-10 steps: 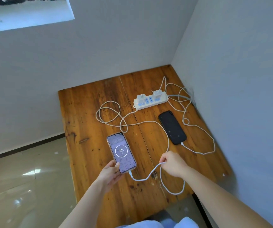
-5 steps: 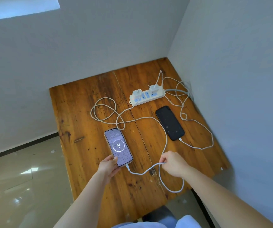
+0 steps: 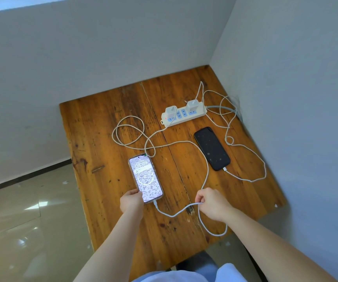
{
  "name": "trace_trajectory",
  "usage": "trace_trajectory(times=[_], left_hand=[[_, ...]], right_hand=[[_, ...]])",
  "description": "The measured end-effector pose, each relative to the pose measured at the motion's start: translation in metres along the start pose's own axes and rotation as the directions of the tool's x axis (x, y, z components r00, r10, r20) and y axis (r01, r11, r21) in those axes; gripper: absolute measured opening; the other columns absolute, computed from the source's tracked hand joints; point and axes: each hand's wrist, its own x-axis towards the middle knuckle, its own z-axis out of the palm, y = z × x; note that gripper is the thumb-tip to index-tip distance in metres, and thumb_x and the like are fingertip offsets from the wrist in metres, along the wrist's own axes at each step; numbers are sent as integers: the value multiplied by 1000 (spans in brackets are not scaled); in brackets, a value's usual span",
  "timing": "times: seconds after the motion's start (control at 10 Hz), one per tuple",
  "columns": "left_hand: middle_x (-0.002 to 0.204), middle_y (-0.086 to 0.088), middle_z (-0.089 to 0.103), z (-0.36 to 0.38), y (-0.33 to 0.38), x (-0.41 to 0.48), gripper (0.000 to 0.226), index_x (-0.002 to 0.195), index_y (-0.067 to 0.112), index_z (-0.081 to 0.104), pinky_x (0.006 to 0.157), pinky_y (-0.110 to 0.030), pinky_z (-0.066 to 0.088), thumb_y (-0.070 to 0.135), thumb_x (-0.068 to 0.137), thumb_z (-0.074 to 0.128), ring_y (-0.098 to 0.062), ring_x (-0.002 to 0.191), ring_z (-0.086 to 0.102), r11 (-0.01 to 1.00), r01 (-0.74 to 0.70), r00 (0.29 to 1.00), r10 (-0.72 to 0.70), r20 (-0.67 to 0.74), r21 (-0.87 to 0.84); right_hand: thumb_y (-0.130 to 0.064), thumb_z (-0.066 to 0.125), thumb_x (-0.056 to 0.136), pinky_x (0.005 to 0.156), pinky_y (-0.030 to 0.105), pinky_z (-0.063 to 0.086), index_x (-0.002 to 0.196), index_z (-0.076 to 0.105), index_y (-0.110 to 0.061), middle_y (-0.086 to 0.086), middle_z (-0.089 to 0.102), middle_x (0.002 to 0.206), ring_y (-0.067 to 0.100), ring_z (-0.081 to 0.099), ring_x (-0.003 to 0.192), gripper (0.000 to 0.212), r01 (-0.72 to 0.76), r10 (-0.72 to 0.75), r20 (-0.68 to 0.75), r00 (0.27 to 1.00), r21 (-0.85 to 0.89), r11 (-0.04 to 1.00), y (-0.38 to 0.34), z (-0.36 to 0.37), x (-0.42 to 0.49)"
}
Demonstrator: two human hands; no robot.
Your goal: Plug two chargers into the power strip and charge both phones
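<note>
A white power strip [image 3: 196,115] lies at the back of the wooden table [image 3: 103,139], with two white chargers plugged in: one at its left end [image 3: 171,111], one further right [image 3: 192,103]. A lit phone [image 3: 145,178] lies near the front; my left hand [image 3: 132,201] grips its near corner. A white cable [image 3: 205,165] runs from the phone's bottom end through my right hand [image 3: 212,202], which pinches it, and on to the strip. A black phone [image 3: 212,148] with a dark screen lies to the right with its own white cable [image 3: 259,159] plugged in.
The table stands in a corner, with grey walls behind [image 3: 123,47] and to the right [image 3: 296,98]. Cable loops [image 3: 127,131] sprawl over the table's middle and right side. Shiny tiled floor [image 3: 21,220] lies to the left.
The lit phone's screen has switched from the charging circle with a percentage to a clock display. My left hand has closed more onto its corner. The view has tilted slightly.
</note>
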Motion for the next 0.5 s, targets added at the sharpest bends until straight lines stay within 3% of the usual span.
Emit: trace_trajectory(times=[0.2, 0.3, 0.5], left_hand=[[103, -15, 71, -6, 2, 2, 21, 104, 6, 71, 61, -32, 55, 11, 83, 71, -25, 74, 64, 997, -43, 999, 44, -2, 69], [103, -14, 71, -12, 4, 0, 21, 104, 6, 70, 57, -29, 53, 12, 84, 70, -24, 77, 66, 995, -74, 997, 73, 21, 74], [128, -10, 63, -27, -7, -17, 37, 127, 11, 60, 77, -31, 52, 23, 92, 60, -26, 109, 62, 894, -323, 945, 289, 151, 310]], right_hand=[[-8, 60, 88, 57, 17, 45, 89, 66, -18, -2, 62, 75, 10, 59, 67, 12, 14, -14, -21, 1000, 20, 1000, -4, -1, -2], [-8, 61, 88, 57, 17, 44, 89, 65, -19, -1, 63, 78, 10, 59, 68, 11, 34, -33, -36, 999, 22, 999, -8, -1, -3], [-9, 60, 87, 66, 21, 51, 91, 67, -18, 1, 66, 87, 11, 61, 78, 12, 54, -51, -45, 998, 57, 997, -15, -1, -5]])
